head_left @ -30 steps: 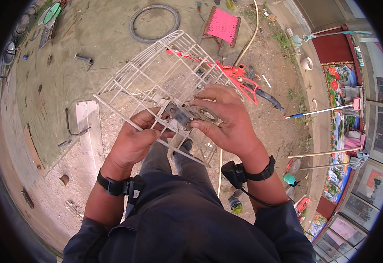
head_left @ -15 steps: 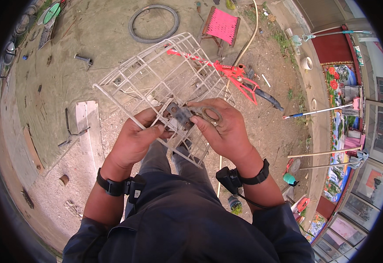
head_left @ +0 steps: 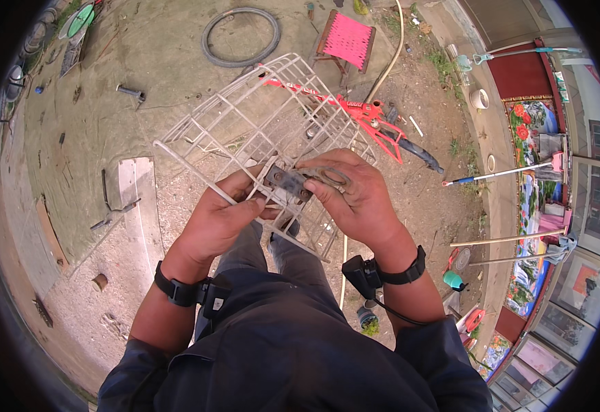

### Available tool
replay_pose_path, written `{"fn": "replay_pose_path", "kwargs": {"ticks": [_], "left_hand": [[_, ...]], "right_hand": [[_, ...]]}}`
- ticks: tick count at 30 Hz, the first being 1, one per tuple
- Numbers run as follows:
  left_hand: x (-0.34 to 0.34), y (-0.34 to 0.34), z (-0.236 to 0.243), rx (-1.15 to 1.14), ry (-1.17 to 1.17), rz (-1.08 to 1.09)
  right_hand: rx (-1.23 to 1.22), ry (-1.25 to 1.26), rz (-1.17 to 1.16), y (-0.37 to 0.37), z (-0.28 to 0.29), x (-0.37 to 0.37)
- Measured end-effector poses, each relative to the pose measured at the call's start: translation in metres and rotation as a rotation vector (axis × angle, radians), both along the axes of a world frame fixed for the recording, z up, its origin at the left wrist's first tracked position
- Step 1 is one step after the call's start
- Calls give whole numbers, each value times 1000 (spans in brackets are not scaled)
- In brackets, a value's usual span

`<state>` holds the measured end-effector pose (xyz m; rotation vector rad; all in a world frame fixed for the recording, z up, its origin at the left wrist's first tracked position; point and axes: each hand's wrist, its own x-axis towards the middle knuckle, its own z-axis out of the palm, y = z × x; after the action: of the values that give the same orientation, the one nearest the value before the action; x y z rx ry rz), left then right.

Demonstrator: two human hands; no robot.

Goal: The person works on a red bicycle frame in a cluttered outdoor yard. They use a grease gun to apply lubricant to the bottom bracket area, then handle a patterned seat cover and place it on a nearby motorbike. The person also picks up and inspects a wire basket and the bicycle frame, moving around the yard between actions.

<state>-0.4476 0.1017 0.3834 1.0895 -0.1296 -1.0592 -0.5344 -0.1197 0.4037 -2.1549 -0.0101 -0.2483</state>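
A pale wire bicycle basket (head_left: 259, 113) hangs tilted in front of my body. My left hand (head_left: 221, 213) is closed on its near wires, with some fingertips hidden behind the mesh. A dark metal bracket (head_left: 288, 180) with bolt holes lies against the wires between my two hands. My right hand (head_left: 355, 199) pinches the bracket's right end between thumb and fingers. A rusty metal ring (head_left: 336, 180) shows beside that hand's fingers; whether it joins the bracket I cannot tell.
Beyond the basket lies a red bicycle frame (head_left: 368, 117) on the dirt. A grey tire (head_left: 241, 38) and a pink-topped folding stool (head_left: 346, 41) are farther off. Long-handled tools (head_left: 506, 238) lean along the right side. A board (head_left: 140, 206) lies at left.
The basket and the bracket have shifted slightly to the right and tilted a little. Both hands moved along with them and kept their grip.
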Motion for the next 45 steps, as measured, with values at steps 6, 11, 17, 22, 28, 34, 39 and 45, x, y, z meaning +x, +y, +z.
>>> {"fn": "replay_pose_path", "kwargs": {"ticks": [6, 11, 17, 22, 28, 34, 39, 45], "left_hand": [[-1, 0, 0, -5, 2, 7], [-2, 0, -2, 29, -34, 20], [-3, -1, -2, 35, -27, 41], [-1, 1, -4, 21, 16, 42], [-2, -2, -3, 31, 4, 53], [-6, -10, 6, -106, -75, 83], [-9, -21, 2, -256, 4, -72], [-21, -31, 3, -167, -133, -148]], "right_hand": [[-1, 11, -20, 2, 6, 1], [-19, 46, -55, 7, 13, 2], [-29, 60, -121, 12, 16, 3], [59, 58, -192, 17, 13, 3], [110, 31, -208, 14, 7, 2], [538, 77, -336, 12, -8, -3], [1079, 163, -480, -3, -27, -12], [1357, 165, -431, -15, -51, -26]]}}
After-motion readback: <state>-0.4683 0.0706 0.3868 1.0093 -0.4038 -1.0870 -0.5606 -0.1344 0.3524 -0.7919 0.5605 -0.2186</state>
